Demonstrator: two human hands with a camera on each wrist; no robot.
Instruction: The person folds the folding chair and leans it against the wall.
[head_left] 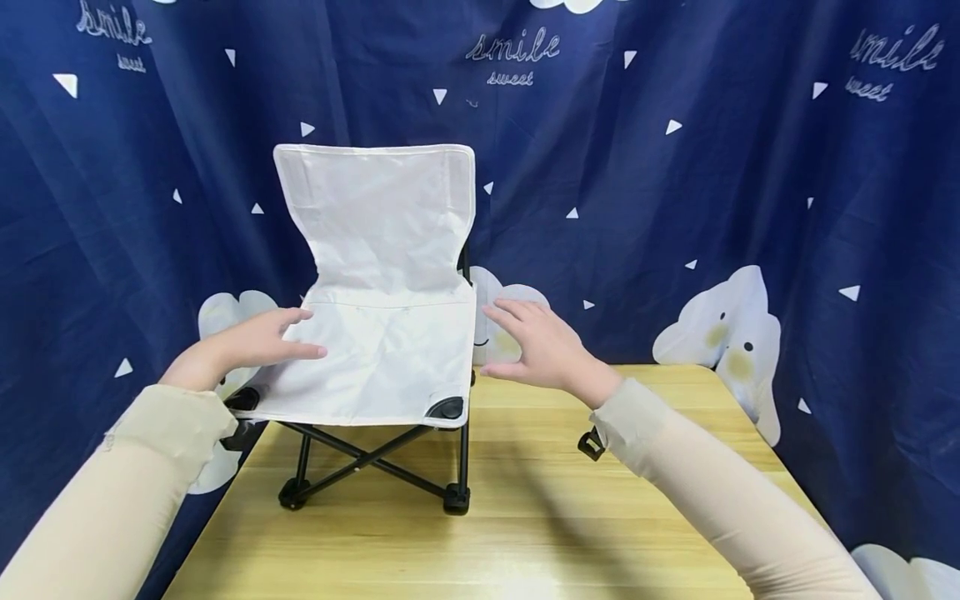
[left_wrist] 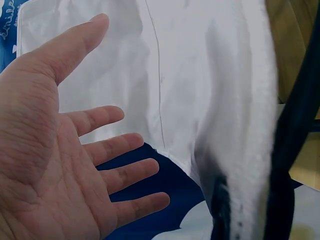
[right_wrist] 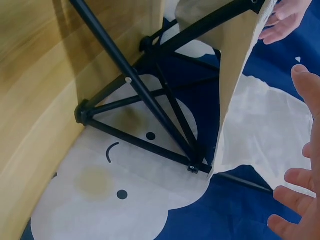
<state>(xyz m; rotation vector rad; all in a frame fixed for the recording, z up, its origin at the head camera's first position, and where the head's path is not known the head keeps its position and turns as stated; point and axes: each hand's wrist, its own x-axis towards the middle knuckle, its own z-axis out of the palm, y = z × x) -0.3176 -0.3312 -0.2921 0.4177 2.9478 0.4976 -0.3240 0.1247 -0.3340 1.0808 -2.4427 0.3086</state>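
Note:
A folding chair [head_left: 382,350] with a white fabric seat and back stands unfolded on the wooden table, its black crossed legs [head_left: 367,458] spread. My left hand [head_left: 251,340] is at the left side of the seat, thumb and fingers spread, holding nothing. In the left wrist view the palm of that hand [left_wrist: 65,150] shows with straight, parted fingers before the white cloth. To the right of the seat is my right hand [head_left: 542,346], fingers apart, with a gap between it and the chair in the head view. Black leg tubes [right_wrist: 135,90] show in the right wrist view.
The chair's feet rest on the light wooden table [head_left: 600,517], whose right edge slopes toward me. Behind hangs a dark blue curtain [head_left: 585,167] with white triangles, clouds and lettering. A small black buckle [head_left: 592,444] hangs at my right cuff.

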